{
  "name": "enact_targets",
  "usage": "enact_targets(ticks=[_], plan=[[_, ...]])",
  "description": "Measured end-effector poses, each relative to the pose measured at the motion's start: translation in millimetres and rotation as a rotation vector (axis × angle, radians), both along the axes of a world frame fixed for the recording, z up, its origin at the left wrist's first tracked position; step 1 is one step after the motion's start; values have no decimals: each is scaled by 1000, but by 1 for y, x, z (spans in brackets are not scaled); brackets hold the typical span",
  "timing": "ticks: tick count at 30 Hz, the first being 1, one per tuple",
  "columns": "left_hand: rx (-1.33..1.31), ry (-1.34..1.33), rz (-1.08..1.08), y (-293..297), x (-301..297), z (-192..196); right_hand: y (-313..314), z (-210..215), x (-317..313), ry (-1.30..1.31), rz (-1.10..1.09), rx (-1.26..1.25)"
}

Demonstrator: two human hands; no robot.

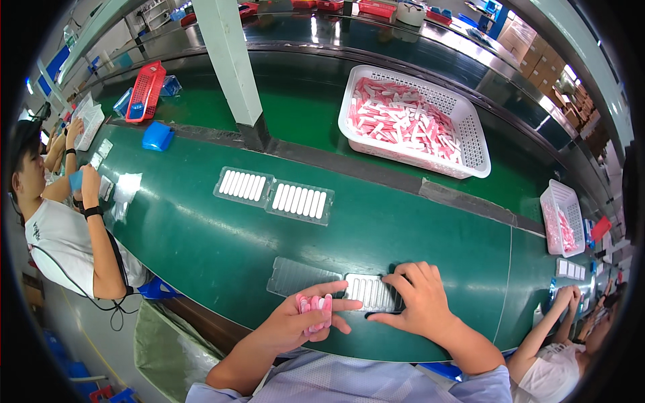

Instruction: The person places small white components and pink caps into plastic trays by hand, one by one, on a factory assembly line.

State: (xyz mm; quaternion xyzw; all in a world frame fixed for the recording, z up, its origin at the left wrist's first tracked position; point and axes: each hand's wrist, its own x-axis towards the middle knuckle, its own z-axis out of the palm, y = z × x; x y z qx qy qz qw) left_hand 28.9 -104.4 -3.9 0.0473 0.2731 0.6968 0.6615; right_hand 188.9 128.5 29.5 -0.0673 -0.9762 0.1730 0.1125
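Note:
Several small pink-and-white plastic sticks (314,313) lie bunched in my left hand (299,321), its fingers curled around them and some fingertips stretched toward a clear slotted plastic tray (366,291). That tray rests on the green table close to me, with white pieces visible in its slots. My right hand (422,301) grips its right end, index finger at the far edge and thumb at the near edge. Joined to its left side is a clear, empty-looking tray half (295,275). Farther off, two clear trays (243,185) (299,201) hold rows of white sticks.
A white basket (474,158) full of pink-and-white sticks stands beyond the ledge, near a white post (232,67). Another white basket (547,211) is at right, a red basket (146,94) far left. People (67,232) (554,366) work on both sides.

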Motion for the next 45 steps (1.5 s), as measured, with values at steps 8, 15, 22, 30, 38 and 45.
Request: enact_targets(ticks=[8, 15, 22, 30, 38, 45], plan=[[35, 116, -68, -1, 6, 2, -8, 27, -26, 194, 189, -312], [-30, 346, -178, -3, 9, 15, -19, 21, -55, 25, 241, -863], [-23, 497, -268, -9, -1, 21, -24, 34, -67, -161, 346, -896], [-133, 485, -231, -14, 4, 25, -24, 14, -71, -96, 436, -697], [-138, 542, -128, -12, 5, 18, -23, 13, -66, -145, 325, -782], [-183, 470, 41, -25, -7, 8, -7, 3, -72, 151, -86, -1164]])
